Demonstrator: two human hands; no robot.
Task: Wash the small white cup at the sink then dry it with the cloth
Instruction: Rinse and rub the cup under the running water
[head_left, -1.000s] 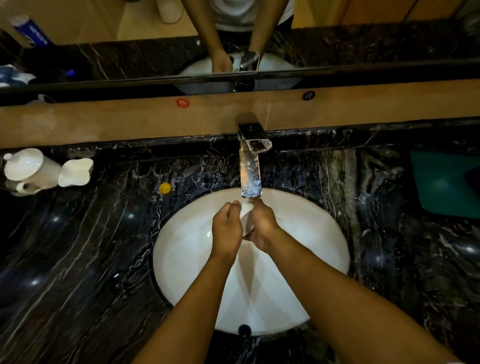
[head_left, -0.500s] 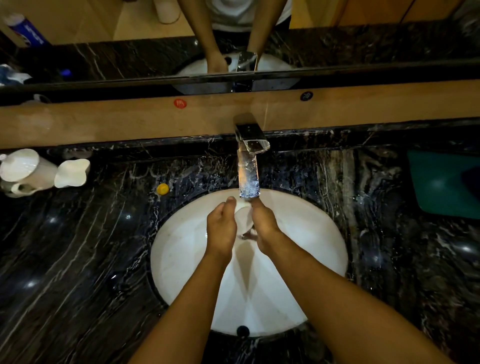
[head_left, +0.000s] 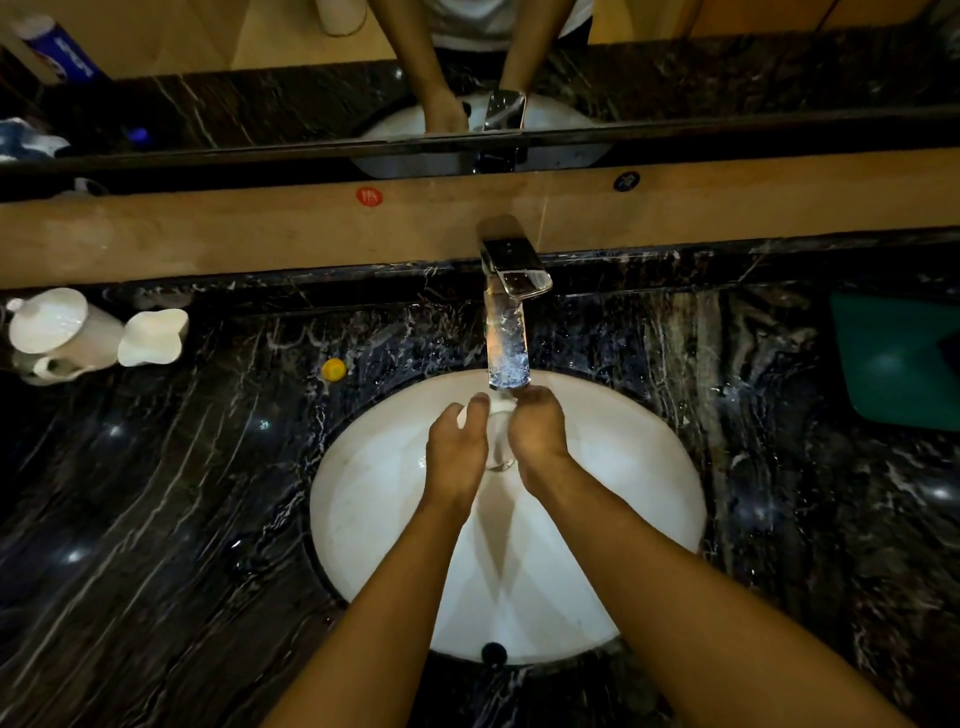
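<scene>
The small white cup (head_left: 500, 423) shows only as a pale sliver between my two hands, under the running tap (head_left: 508, 317). My left hand (head_left: 457, 452) wraps its left side with the thumb up near the rim. My right hand (head_left: 537, 434) closes on its right side, fingertips right under the water stream. Both hands hover over the white oval sink (head_left: 644, 483). Most of the cup is hidden by my fingers. The green cloth (head_left: 898, 364) lies on the counter at the far right.
A white lidded jug (head_left: 57, 332) and a small white pitcher (head_left: 153, 338) stand at the back left of the dark marble counter (head_left: 156, 493). A yellow cap (head_left: 333, 369) lies near the sink rim. A mirror runs along the back wall.
My hands have shifted slightly on the cup under the stream, the left thumb rising toward the rim. Water keeps running.
</scene>
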